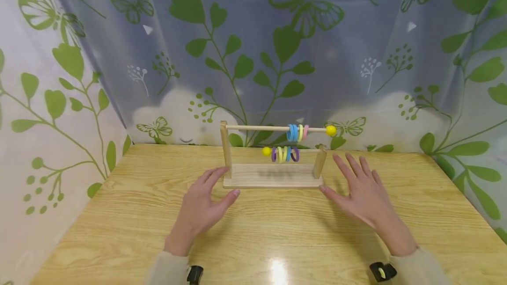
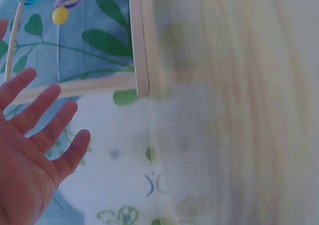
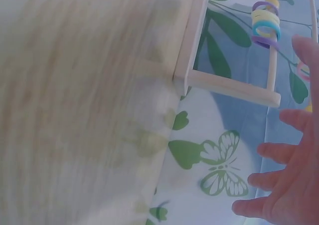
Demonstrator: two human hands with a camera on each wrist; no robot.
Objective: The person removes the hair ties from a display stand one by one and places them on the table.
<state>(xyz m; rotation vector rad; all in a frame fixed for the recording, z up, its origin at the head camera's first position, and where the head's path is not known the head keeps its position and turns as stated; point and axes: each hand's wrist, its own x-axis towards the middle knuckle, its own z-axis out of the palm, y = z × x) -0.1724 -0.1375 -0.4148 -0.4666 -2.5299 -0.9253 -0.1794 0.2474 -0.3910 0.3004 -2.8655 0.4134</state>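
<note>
Standing just below centre in the head view, the wooden stand [image 1: 273, 176] has its long axis running left to right (upper rod [image 1: 257, 128] pointing right), between left hand [image 1: 202, 203] and right hand [image 1: 366, 195], both ungrasping, fingers spread.

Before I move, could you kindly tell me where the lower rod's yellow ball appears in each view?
Head: yellow ball just below and right of centre.
Left wrist: yellow ball upper left, near the top edge.
Right wrist: yellow ball upper right, near the top edge.
Shared landmark: the purple ring nearest it.
</note>
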